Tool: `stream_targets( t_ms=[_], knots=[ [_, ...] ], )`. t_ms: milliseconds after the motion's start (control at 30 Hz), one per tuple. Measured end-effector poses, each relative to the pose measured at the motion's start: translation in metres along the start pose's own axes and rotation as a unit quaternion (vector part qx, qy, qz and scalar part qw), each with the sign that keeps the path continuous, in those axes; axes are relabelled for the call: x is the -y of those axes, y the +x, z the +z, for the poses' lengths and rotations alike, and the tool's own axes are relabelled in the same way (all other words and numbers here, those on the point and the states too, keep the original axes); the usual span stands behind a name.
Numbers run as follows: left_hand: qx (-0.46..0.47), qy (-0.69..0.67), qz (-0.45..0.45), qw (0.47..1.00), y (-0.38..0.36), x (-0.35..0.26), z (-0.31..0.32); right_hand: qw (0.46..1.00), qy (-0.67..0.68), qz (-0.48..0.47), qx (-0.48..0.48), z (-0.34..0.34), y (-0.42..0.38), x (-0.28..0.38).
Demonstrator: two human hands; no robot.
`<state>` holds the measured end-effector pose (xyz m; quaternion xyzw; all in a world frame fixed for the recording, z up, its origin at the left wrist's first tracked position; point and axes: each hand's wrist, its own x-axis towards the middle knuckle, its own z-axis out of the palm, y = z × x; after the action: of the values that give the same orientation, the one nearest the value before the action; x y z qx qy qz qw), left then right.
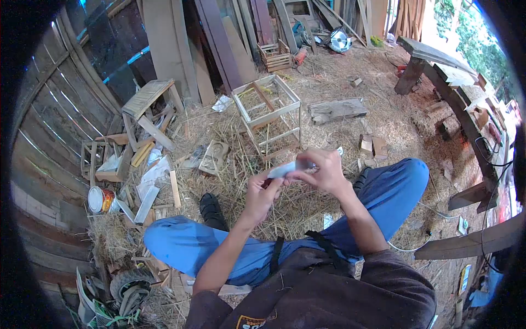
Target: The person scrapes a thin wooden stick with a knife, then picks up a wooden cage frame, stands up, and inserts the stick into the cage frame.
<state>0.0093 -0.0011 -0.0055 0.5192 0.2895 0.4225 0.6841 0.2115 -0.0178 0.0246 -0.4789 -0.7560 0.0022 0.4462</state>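
Between my two hands is a small pale strip, held in front of my chest above the straw floor. My left hand pinches its lower left end. The fingers of my right hand are closed around its right end, where something greyish shows between thumb and forefinger. What the strip is made of cannot be told. Just beyond my hands stands a light wooden frame with thin legs and a brown crosspiece.
A wooden stool, a carved wood piece and a paint bucket are at the left. A plank lies beyond the frame, with a wooden crate and circular saw farther back. A long bench lines the right.
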Motion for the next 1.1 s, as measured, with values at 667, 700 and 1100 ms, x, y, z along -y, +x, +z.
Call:
stream_targets(
  t_ms=[667, 700, 1100],
  knots=[
    [-0.073, -0.035, 0.008, 0.997, -0.006, -0.003, 0.001, 0.989, -0.008, 0.144, -0.033, -0.004, -0.011, -0.02],
    [-0.066, -0.036, -0.002, 0.997, -0.006, -0.004, 0.003, 0.994, 0.017, 0.111, -0.003, 0.003, -0.012, -0.011],
    [-0.005, -0.035, -0.057, 0.998, -0.003, 0.009, -0.006, 0.996, 0.045, 0.022, 0.08, 0.02, -0.009, 0.003]
  ],
)
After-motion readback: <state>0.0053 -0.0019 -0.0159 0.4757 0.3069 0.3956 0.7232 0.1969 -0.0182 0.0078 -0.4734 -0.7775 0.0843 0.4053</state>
